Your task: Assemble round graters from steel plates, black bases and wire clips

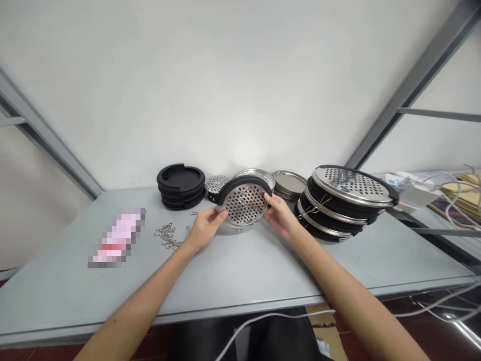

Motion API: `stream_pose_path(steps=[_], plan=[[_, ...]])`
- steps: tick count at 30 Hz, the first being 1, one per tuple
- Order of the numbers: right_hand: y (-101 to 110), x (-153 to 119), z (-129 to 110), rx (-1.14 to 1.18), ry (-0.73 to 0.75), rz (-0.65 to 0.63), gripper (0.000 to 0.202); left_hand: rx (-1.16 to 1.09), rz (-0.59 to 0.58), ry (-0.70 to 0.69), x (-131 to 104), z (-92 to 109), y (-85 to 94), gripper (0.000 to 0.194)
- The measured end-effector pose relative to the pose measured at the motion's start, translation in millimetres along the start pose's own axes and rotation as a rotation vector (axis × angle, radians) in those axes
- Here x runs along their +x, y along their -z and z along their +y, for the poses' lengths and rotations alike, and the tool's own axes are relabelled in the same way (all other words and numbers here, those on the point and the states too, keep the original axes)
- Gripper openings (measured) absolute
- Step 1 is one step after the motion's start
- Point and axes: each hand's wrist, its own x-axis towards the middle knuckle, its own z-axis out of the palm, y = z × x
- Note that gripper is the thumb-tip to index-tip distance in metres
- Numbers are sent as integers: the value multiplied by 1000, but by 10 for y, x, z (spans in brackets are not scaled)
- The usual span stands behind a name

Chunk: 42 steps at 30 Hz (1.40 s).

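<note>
Between my two hands a round perforated metal grater disc (246, 204) with a black rim along its upper edge is held up, tilted toward me above the table. My left hand (207, 225) grips its left edge, thumb on the front face. On the right edge, my right hand (278, 213) pinches the rim, with its other fingers partly behind. Small wire clips (168, 235) lie in a loose pile left of my left hand. Behind the held disc are another perforated disc (217, 183) and a metal-rimmed disc (259, 174), both partly hidden.
A stack of black round holders (181, 185) stands at the back left, a stack of flat metal discs (289, 181) at the back. Assembled graters (343, 200) are piled at right. A blurred pink item (118, 235) lies left on the grey table (240, 281). A white cable (278, 315) crosses the front.
</note>
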Motion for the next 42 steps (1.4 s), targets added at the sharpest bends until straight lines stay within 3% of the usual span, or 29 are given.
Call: stream_pose_path(steps=[3, 7, 9, 12, 15, 22, 29, 31, 34, 37, 42], plan=[[12, 3, -3, 7, -39, 10, 29, -32, -80, 73, -25, 43, 29, 46], [34, -2, -14, 5, -59, 6, 32, -100, -373, 106, -44, 114, 85, 49], [40, -12, -23, -21, -76, 16, 33, -143, -446, 58, -49, 144, 100, 54], [32, -26, -22, -84, -127, 28, 32, -172, -429, 8, -69, 164, 84, 61], [13, -28, -5, -144, -165, 20, 32, -139, -441, 65, -108, 168, 33, 64], [3, -3, 38, -219, -187, 7, 33, -85, -319, 253, -120, 194, -39, 37], [11, 9, -15, -210, -148, 36, 34, -469, -19, 465, -64, 103, -27, 31], [14, 10, -24, -203, -117, 28, 37, -587, 100, 451, -37, 108, -12, 27], [24, 12, 0, -225, -116, -90, 40, -709, 216, 420, 3, 134, 15, 20], [34, 12, 46, -259, -89, -201, 39, -771, 168, 465, 20, 132, 37, 15], [47, 12, 64, -204, -102, -175, 35, -831, -17, 495, -17, 78, 43, 15]])
